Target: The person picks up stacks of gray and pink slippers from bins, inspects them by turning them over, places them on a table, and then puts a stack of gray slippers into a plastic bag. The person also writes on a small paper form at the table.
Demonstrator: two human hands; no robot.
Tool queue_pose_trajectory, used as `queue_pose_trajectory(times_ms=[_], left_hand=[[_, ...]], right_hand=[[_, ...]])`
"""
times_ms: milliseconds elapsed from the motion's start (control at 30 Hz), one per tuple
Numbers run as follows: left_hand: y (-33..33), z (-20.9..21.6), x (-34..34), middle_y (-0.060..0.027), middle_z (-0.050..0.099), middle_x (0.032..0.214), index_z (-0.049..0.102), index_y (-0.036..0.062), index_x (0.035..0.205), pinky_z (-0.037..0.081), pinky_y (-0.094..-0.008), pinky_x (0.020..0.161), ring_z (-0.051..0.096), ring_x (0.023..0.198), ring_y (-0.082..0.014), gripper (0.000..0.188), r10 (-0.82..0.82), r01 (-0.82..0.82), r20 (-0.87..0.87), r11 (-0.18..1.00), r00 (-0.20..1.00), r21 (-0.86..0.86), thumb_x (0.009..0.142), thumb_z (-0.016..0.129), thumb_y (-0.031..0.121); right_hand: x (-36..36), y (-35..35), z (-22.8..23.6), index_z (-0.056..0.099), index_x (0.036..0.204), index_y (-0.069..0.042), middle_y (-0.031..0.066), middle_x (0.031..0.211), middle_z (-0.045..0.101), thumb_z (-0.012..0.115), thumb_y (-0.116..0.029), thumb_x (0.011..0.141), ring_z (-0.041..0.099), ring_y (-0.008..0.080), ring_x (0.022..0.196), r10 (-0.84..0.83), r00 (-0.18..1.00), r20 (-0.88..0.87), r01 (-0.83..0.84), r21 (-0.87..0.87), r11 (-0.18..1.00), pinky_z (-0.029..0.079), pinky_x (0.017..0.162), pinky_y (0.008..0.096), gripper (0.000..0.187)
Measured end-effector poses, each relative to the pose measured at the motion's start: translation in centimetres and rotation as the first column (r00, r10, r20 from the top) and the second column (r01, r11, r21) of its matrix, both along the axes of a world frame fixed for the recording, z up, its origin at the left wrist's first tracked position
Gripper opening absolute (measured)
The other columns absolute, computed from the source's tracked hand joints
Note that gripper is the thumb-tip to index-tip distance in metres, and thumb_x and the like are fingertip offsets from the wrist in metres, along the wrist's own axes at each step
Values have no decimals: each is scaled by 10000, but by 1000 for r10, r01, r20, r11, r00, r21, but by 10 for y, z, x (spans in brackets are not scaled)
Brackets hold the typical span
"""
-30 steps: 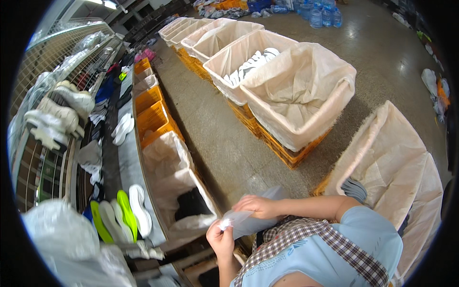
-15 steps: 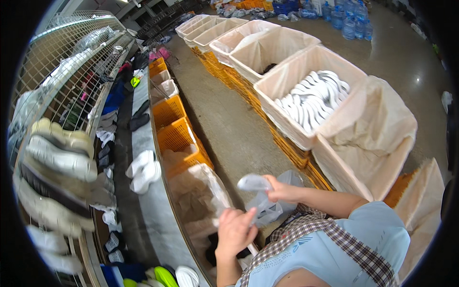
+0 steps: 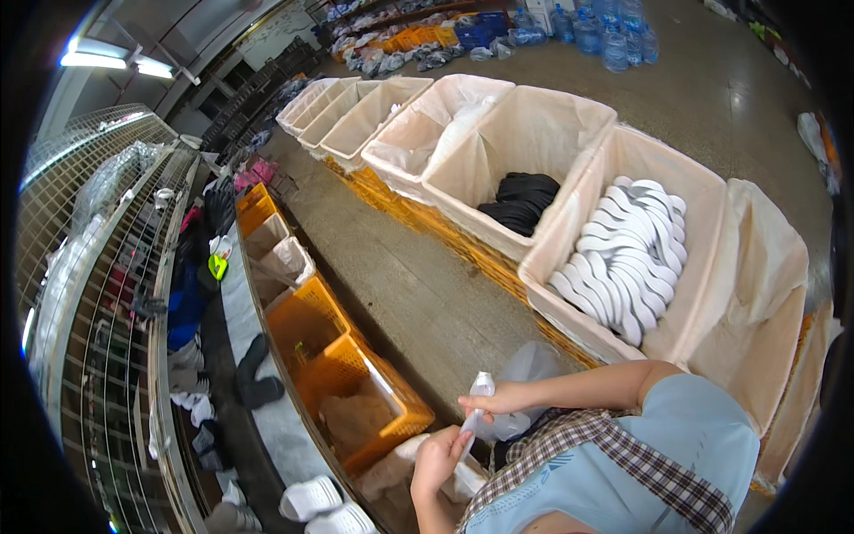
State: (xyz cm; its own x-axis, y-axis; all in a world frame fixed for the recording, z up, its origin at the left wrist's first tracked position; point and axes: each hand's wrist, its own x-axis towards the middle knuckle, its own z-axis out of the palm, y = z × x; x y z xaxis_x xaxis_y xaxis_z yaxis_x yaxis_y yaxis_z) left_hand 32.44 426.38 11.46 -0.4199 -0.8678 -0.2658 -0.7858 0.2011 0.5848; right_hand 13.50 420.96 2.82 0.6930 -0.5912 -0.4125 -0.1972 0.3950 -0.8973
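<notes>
My right hand [image 3: 503, 400] is closed round a narrow, translucent whitish plastic piece [image 3: 482, 386], whose upper end sticks out above the fingers. Below and to the left, my left hand [image 3: 438, 461] pinches the lower end of the plastic between thumb and fingers. Whether it is one piece or two is hard to make out. Behind the right wrist, close to my apron, is a thin see-through plastic bag [image 3: 532, 365]. Just left of my hands stands an orange crate [image 3: 405, 425] with a pale liner.
Right of the aisle, lined bins [image 3: 556, 280] hold white shoe soles [image 3: 627, 258] and black ones [image 3: 525, 203]. Along the left runs a grey belt [image 3: 298, 436] with white shoes [image 3: 311, 498] and dark shoes [image 3: 258, 374], beside a wire rack [image 3: 80, 294]. Water bottles [image 3: 614, 44] stand far back.
My left hand has come up to the plastic and closed on it; its fingers were spread before. My right hand has moved down, and the plastic is now more upright. The view has shifted.
</notes>
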Motion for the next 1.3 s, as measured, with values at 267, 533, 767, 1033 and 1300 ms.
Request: queue_pose_trajectory(times_ms=[267, 533, 767, 1033, 1300], left_hand=[[-231, -65, 73, -136, 619, 988, 586, -39, 1040, 454, -298, 806, 569, 896, -175, 229, 408, -120, -643, 888, 648, 443, 920, 469, 117], [-442, -73, 107, -51, 586, 809, 410, 26, 1272, 354, -187, 357, 423, 391, -56, 379, 600, 495, -731, 550, 326, 672, 898, 470, 18], [-615, -91, 137, -30, 568, 705, 592, 60, 863, 416, -268, 497, 510, 542, -138, 62, 173, -107, -598, 984, 782, 145, 819, 558, 86], [-830, 19, 211, -20, 415, 603, 497, 110, 611, 378, -332, 588, 466, 613, -184, 116, 60, 23, 56, 458, 997, -889, 549, 589, 146], [-1013, -72, 306, -30, 595, 662, 617, 116, 651, 431, -374, 693, 553, 704, -212, 16, 306, -154, 178, 803, 935, -575, 659, 607, 126]], right_hand=[[77, -188, 33, 609, 930, -49, 112, 881, 655, 587, -101, 779, 627, 259, 828, 112, 970, 214, 98, -773, 627, 487, 715, 353, 161], [96, -388, 48, 581, 932, -66, 122, 865, 569, 618, -153, 744, 580, 321, 829, -280, 960, 25, 138, -910, 391, 476, 696, 388, 210], [131, -579, 11, 645, 877, -55, 109, 830, 630, 656, -144, 741, 607, 300, 769, -164, 985, 62, 137, -857, 497, 487, 662, 360, 163], [195, -843, 67, 634, 745, -91, 57, 723, 608, 679, -153, 681, 580, 228, 622, 88, 992, 86, 81, -995, 64, 464, 563, 363, 99], [178, -1075, -34, 557, 619, -101, 65, 625, 574, 626, -162, 813, 544, 218, 600, -352, 933, 79, 125, -986, 110, 420, 564, 352, 215]])
